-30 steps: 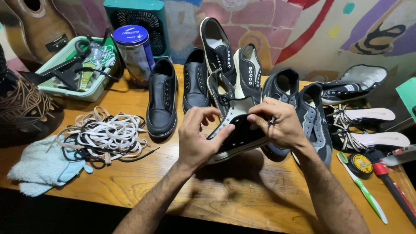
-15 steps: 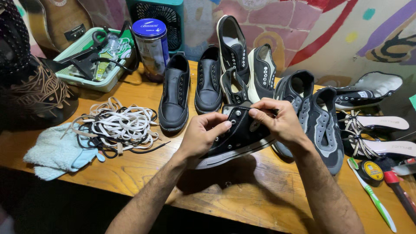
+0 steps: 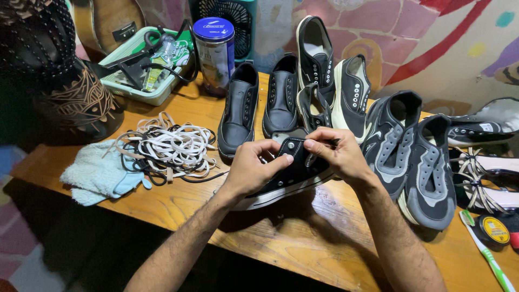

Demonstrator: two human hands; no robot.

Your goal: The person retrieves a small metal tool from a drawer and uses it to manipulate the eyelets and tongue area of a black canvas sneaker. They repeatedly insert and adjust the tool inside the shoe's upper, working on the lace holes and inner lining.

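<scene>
1. Sneaker (image 3: pixel 286 176), black canvas with a white sole, lies on its side near the middle of the wooden surface (image 3: pixel 303 254), held up slightly at the upper.
2. Left hand (image 3: pixel 251 167) is curled around the sneaker's upper, thumb and fingers pinching the eyelet edge.
3. Right hand (image 3: pixel 335 154) is closed on the same edge from the other side, fingertips just beside the left thumb.
4. Behind the hands stand black slip-on shoes (image 3: pixel 240 108), and two black-and-white canvas shoes (image 3: pixel 330 75) lean upright.
5. Grey-and-black trainers (image 3: pixel 416 157) lie just right of the right wrist.
6. Tangled white and black laces (image 3: pixel 167 146) lie left, touching a pale blue cloth (image 3: pixel 97 176).
7. Green toothbrush (image 3: pixel 486 254) and a small polish tin (image 3: pixel 494 230) sit at the right edge.
</scene>
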